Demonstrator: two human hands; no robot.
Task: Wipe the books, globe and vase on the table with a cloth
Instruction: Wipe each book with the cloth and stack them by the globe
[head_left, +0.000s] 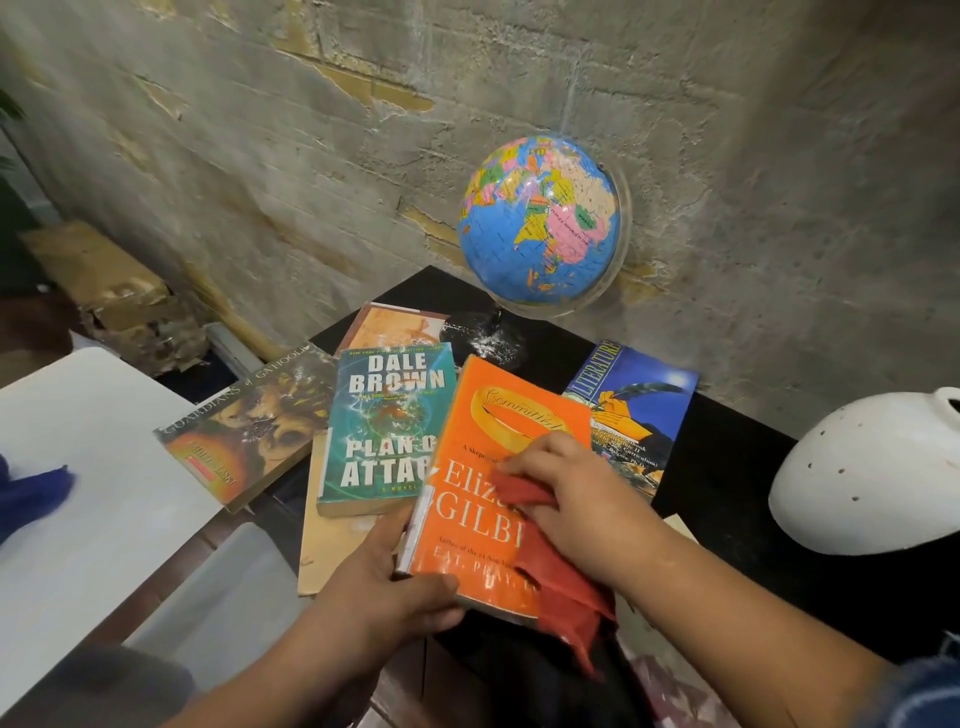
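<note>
Meanwhile, right hand (566, 486) presses red cloth (550, 571) onto left-held orange book (488, 467).

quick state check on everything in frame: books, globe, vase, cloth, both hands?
orange book: lifted at near edge, being wiped
red cloth: bunched, pressed on orange book cover
left hand: grips orange book's near corner
right hand: holds red cloth
teal book: closed, flat, overlapping other books
blue book: closed, flat, partly under orange book
globe: upright on stand
vase: white, tilted on table
</note>
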